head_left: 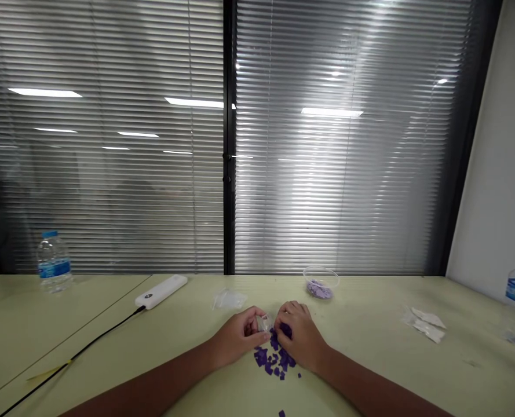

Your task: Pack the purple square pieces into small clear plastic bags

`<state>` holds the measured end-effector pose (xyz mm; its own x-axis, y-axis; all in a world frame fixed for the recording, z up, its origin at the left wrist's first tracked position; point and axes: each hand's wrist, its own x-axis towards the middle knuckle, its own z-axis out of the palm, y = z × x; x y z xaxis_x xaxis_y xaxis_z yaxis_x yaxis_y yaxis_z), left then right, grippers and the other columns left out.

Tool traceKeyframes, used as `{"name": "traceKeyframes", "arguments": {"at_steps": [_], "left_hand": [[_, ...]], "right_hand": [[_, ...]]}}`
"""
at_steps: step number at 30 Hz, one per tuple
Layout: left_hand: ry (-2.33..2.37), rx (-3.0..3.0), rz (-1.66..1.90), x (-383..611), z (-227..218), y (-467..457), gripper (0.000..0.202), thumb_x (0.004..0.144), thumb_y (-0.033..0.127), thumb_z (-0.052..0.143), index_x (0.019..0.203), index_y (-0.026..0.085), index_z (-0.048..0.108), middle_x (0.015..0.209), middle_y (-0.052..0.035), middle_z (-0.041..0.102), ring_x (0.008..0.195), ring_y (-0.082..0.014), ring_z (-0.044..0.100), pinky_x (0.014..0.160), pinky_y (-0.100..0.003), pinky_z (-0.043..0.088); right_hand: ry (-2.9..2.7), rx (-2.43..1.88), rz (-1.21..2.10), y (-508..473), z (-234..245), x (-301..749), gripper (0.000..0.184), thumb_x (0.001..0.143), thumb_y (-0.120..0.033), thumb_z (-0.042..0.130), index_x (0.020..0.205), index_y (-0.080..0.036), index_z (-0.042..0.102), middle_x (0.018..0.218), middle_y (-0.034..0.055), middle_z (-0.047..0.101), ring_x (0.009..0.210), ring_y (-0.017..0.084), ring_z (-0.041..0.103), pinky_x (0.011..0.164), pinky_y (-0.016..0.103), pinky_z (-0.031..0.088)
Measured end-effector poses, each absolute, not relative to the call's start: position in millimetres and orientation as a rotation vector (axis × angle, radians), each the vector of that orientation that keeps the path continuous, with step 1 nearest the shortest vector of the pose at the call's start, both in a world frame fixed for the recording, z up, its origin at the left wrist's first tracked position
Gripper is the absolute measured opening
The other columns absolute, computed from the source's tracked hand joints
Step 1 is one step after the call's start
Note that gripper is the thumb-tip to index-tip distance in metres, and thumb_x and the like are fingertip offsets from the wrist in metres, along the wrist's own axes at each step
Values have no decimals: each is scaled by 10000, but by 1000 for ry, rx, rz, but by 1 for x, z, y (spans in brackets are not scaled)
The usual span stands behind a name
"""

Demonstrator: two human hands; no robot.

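My left hand (pixel 243 336) is closed, with thumb and fingers around a small clear plastic bag (pixel 265 322). Its mouth faces my right hand (pixel 298 335), whose curled fingers press on dark purple pieces at the bag's edge. More flat, jagged purple pieces (pixel 261 356) lie scattered on the table below and between both hands. One lone piece (pixel 282 413) sits close to the table's near edge. The palm of my right hand hides part of the pile.
A clear bowl (pixel 321 277) with pale purple bits stands behind my right hand. Beyond my left hand lies flat clear plastic (pixel 230 299). A white power bank (pixel 161 291) with a black cable, water bottles (pixel 54 263) at both sides, and a crumpled wrapper (pixel 424 323) are on the table (pixel 370 336).
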<state>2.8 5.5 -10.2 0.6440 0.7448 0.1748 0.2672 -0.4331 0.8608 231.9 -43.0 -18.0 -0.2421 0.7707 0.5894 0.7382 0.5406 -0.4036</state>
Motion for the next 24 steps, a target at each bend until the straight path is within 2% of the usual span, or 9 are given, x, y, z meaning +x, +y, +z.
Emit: {"name": "traceKeyframes", "arguments": {"at_steps": [5,12,17,24], "left_hand": [[795,2003,696,3,-9,5,523,905,542,766,1250,171,640,781,52,513,713,-156,484,639,-262,359],[795,2014,678,2,-5,2,491,920,529,752,1244,177,644,791,47,525,724,-158,493,652,-264,364],[781,1998,696,3,-8,4,496,906,513,768,1234,163,639,775,52,515,710,-152,480,647,-262,360],[797,2020,683,3,-9,4,486,912,505,761,1250,177,641,774,55,501,709,-154,470,641,-259,355]], "right_hand": [[-1991,-1213,90,-43,-16,233,147,872,-90,643,819,-225,659,911,11,663,982,225,599,898,370,374],[-2028,-1203,133,-44,-16,231,164,787,-57,681,810,-219,660,923,-3,658,984,212,596,903,353,369],[-2006,-1194,134,-44,-16,232,151,870,-81,645,806,-217,654,909,5,661,971,216,597,893,364,373],[-1889,-1187,204,-38,-17,238,146,915,-103,630,823,-216,638,903,15,671,964,237,609,916,385,402]]}}
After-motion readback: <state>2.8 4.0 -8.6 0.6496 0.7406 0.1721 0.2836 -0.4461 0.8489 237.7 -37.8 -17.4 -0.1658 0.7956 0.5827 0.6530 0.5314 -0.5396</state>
